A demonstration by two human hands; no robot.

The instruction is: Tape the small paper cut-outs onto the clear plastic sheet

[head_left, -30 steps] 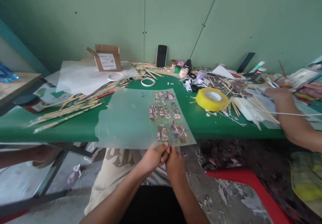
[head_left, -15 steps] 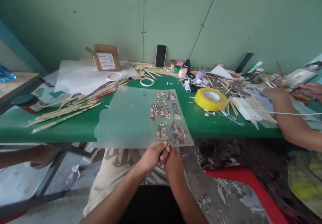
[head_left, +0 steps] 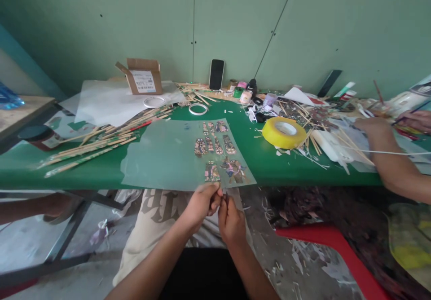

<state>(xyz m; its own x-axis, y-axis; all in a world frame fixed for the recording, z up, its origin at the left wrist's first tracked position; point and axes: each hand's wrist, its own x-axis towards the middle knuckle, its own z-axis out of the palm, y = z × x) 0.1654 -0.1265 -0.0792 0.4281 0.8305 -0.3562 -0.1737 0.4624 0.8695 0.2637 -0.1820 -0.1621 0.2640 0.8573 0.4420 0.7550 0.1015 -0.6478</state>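
Note:
Just past the table's front edge, my left hand [head_left: 204,205] is closed, thumb and fingers pinched together. My right hand [head_left: 232,221] is pinched right beside it, a small dark tip showing at its fingertips. What either hand holds is too small to make out. Directly beyond my fingers lies a translucent sheet [head_left: 161,156], its front part at the table edge. Several patterned cut-out pieces [head_left: 212,171] in pink, brown and dark tones sit in rows on its right part. A larger irregular patterned piece [head_left: 235,170] is at the sheet's front right corner.
A yellow tape roll [head_left: 284,133] lies right of the sheet, near a white glue gun [head_left: 332,146]. Wooden sticks [head_left: 101,145] are piled left. Behind stand a cardboard box [head_left: 144,76], a phone [head_left: 216,74] and small jars. Another person's arm [head_left: 387,152] works at far right.
The sheet with its patterned pieces has shifted slightly left and away from me. My hands have drawn a little apart at the fingertips, still pinched.

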